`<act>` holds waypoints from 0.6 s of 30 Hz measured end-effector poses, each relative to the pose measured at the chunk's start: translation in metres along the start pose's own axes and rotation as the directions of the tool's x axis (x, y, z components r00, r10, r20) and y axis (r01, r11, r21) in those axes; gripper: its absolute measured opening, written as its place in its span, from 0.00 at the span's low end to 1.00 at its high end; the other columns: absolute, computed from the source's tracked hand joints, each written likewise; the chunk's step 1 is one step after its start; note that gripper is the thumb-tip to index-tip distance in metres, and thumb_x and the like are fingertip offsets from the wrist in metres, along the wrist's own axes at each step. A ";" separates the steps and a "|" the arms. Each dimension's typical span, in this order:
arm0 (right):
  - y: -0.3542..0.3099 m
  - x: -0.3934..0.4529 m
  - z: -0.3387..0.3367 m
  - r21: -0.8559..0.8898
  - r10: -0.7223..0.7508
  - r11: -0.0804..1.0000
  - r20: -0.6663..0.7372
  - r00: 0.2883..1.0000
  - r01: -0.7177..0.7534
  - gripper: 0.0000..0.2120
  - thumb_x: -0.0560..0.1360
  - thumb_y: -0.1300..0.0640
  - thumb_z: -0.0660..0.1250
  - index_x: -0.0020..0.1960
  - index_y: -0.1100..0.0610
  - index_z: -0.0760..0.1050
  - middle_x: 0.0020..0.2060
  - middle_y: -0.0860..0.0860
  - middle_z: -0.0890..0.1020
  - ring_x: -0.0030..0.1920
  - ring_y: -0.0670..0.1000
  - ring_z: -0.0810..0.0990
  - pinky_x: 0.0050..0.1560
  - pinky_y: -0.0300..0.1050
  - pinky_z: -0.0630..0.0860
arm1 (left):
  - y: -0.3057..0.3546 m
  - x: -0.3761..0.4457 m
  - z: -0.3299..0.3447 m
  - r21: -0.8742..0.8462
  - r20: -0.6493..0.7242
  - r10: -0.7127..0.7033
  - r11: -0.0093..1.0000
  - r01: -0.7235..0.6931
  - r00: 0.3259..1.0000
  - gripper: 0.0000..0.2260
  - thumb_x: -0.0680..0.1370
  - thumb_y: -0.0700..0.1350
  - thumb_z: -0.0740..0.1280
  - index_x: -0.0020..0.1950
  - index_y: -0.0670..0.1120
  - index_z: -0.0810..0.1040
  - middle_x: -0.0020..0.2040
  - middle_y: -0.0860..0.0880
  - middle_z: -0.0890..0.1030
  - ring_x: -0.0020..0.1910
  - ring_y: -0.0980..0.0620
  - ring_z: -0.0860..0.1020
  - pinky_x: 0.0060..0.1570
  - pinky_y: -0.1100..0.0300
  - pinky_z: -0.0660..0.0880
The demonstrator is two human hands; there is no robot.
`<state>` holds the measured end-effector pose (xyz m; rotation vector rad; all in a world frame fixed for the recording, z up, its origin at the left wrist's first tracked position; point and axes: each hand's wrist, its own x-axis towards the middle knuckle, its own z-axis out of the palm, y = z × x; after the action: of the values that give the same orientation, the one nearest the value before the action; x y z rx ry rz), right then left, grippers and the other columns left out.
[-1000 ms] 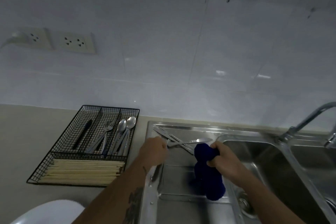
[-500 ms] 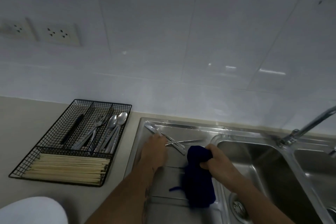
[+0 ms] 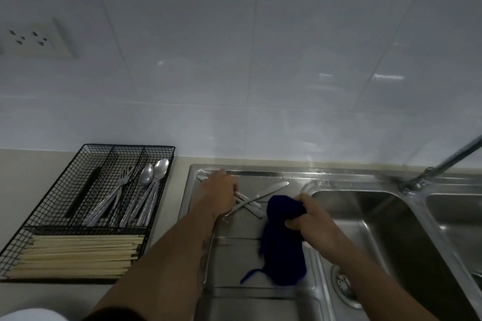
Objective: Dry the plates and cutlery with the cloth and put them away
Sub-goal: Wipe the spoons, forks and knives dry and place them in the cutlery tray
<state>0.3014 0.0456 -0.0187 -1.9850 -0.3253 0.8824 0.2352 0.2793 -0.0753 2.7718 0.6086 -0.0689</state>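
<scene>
A few pieces of silver metal cutlery (image 3: 257, 197) are lying crossed on the stainless-steel draining board (image 3: 245, 245), left of the sink basin (image 3: 378, 229). The left hand (image 3: 218, 193) is resting over their near ends, hiding them; whether its fingers are curling round a handle or only pressing down cannot be told. Just to the right, the right hand (image 3: 310, 219) is gripping the top of a dark blue cloth (image 3: 283, 242), which is hanging down over the board, its lower edge blurring. On the beige counter to the left, a black wire-mesh cutlery tray (image 3: 31, 219) is holding spoons (image 3: 152, 174), forks (image 3: 124, 180), a dark utensil that is hard to identify, and pale wooden chopsticks (image 3: 78, 255). A white rounded object (image 3: 28, 315) is being cut off at the bottom edge.
</scene>
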 end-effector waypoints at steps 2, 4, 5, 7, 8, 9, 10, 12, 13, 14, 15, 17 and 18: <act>0.000 0.001 -0.003 0.012 0.005 1.000 -0.006 1.000 -0.005 0.12 0.72 0.70 0.67 0.51 0.59 0.72 0.47 0.59 0.81 0.47 0.59 0.82 0.44 0.52 0.78 | -0.003 0.009 0.000 0.048 0.055 0.041 0.998 -0.044 0.998 0.08 0.73 0.43 0.68 0.50 0.52 0.81 0.52 0.53 0.78 0.55 0.50 0.76 0.53 0.55 0.76; 0.001 0.002 -0.005 0.031 0.009 0.999 -0.010 1.000 -0.008 0.11 0.72 0.70 0.67 0.52 0.59 0.72 0.46 0.59 0.81 0.46 0.58 0.82 0.44 0.53 0.78 | -0.001 0.014 -0.006 0.081 0.098 0.086 0.992 -0.094 0.992 0.09 0.72 0.41 0.68 0.51 0.51 0.82 0.53 0.51 0.77 0.54 0.49 0.76 0.54 0.53 0.76; 0.001 0.002 -0.006 0.037 0.013 0.999 -0.013 1.000 -0.012 0.11 0.72 0.70 0.67 0.52 0.59 0.72 0.46 0.59 0.81 0.47 0.59 0.82 0.45 0.53 0.79 | 0.002 0.015 -0.010 0.104 0.122 0.103 0.988 -0.116 0.987 0.10 0.72 0.40 0.67 0.51 0.50 0.82 0.53 0.50 0.77 0.53 0.49 0.76 0.54 0.53 0.76; 0.001 0.001 -0.005 0.038 0.018 0.999 -0.018 1.000 -0.018 0.11 0.73 0.70 0.66 0.52 0.60 0.73 0.46 0.59 0.81 0.47 0.58 0.82 0.45 0.52 0.78 | 0.005 0.018 -0.015 0.162 0.152 0.140 0.973 -0.165 0.978 0.12 0.72 0.39 0.65 0.52 0.49 0.82 0.54 0.48 0.76 0.54 0.48 0.76 0.54 0.51 0.76; 0.001 0.001 -0.004 0.037 0.020 0.999 -0.017 1.000 -0.019 0.10 0.73 0.71 0.65 0.51 0.61 0.73 0.44 0.58 0.81 0.45 0.57 0.82 0.44 0.51 0.77 | 0.005 0.019 -0.017 0.188 0.161 0.151 0.966 -0.180 0.975 0.12 0.72 0.38 0.65 0.52 0.48 0.82 0.54 0.48 0.76 0.54 0.47 0.76 0.54 0.50 0.76; 0.001 0.000 -0.004 0.038 0.023 0.999 -0.009 1.000 -0.022 0.09 0.73 0.71 0.65 0.50 0.61 0.74 0.43 0.57 0.81 0.44 0.56 0.81 0.43 0.50 0.76 | 0.004 0.020 -0.017 0.206 0.170 0.148 0.961 -0.182 0.974 0.12 0.71 0.38 0.64 0.52 0.47 0.81 0.53 0.48 0.76 0.54 0.47 0.76 0.54 0.50 0.76; 0.001 -0.002 -0.004 0.042 0.026 0.999 0.003 1.000 -0.026 0.09 0.73 0.71 0.64 0.50 0.62 0.74 0.42 0.57 0.80 0.43 0.55 0.80 0.43 0.49 0.76 | 0.004 0.020 -0.018 0.222 0.168 0.149 0.957 -0.185 0.974 0.12 0.72 0.38 0.64 0.52 0.46 0.81 0.53 0.47 0.77 0.54 0.46 0.76 0.53 0.50 0.76; 0.001 -0.004 -0.005 0.063 0.040 0.997 0.029 0.999 -0.042 0.09 0.73 0.72 0.64 0.50 0.62 0.74 0.42 0.57 0.80 0.44 0.55 0.80 0.43 0.48 0.76 | 0.004 0.017 -0.020 0.286 0.142 0.145 0.941 -0.181 0.979 0.12 0.72 0.39 0.64 0.54 0.45 0.80 0.53 0.47 0.78 0.54 0.46 0.77 0.53 0.51 0.77; 0.001 -0.005 -0.005 0.079 0.047 0.996 0.038 0.998 -0.050 0.10 0.73 0.72 0.64 0.51 0.63 0.74 0.43 0.59 0.80 0.44 0.57 0.80 0.44 0.50 0.76 | 0.005 0.014 -0.022 0.342 0.121 0.139 0.924 -0.173 0.983 0.12 0.73 0.39 0.65 0.55 0.45 0.79 0.53 0.47 0.78 0.55 0.45 0.77 0.52 0.51 0.76; 0.001 -0.006 -0.006 0.098 0.052 0.994 0.043 0.998 -0.056 0.10 0.73 0.72 0.64 0.53 0.64 0.74 0.45 0.60 0.81 0.46 0.59 0.81 0.45 0.52 0.77 | 0.005 0.011 -0.024 0.387 0.091 0.136 0.908 -0.160 0.987 0.12 0.73 0.40 0.65 0.57 0.44 0.78 0.54 0.46 0.78 0.55 0.45 0.77 0.52 0.51 0.75; 0.001 -0.007 -0.006 0.114 0.056 0.992 0.043 0.998 -0.060 0.11 0.73 0.72 0.64 0.54 0.65 0.74 0.46 0.62 0.81 0.48 0.61 0.82 0.47 0.54 0.78 | 0.003 0.009 -0.026 0.421 0.066 0.118 0.897 -0.135 0.991 0.13 0.74 0.41 0.66 0.58 0.44 0.77 0.55 0.46 0.78 0.55 0.45 0.76 0.52 0.51 0.74; 0.001 -0.011 -0.006 0.130 0.060 0.989 0.037 0.997 -0.065 0.12 0.73 0.72 0.65 0.55 0.64 0.73 0.50 0.64 0.82 0.52 0.64 0.82 0.52 0.59 0.79 | -0.002 0.004 -0.034 0.439 0.023 0.056 0.897 -0.061 0.998 0.14 0.76 0.46 0.67 0.61 0.46 0.74 0.57 0.47 0.77 0.55 0.45 0.76 0.52 0.52 0.73; 0.000 -0.013 -0.005 0.132 0.060 0.989 0.031 0.998 -0.064 0.12 0.73 0.72 0.65 0.55 0.64 0.74 0.51 0.64 0.82 0.53 0.65 0.82 0.53 0.60 0.79 | -0.003 0.001 -0.038 0.416 -0.007 0.035 0.909 -0.029 0.999 0.15 0.76 0.48 0.67 0.61 0.47 0.73 0.57 0.47 0.77 0.56 0.45 0.76 0.53 0.51 0.73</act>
<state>0.2958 0.0349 -0.0114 -1.8699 -0.2152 0.9462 0.2339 0.2938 -0.0396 3.1963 0.6116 -0.1925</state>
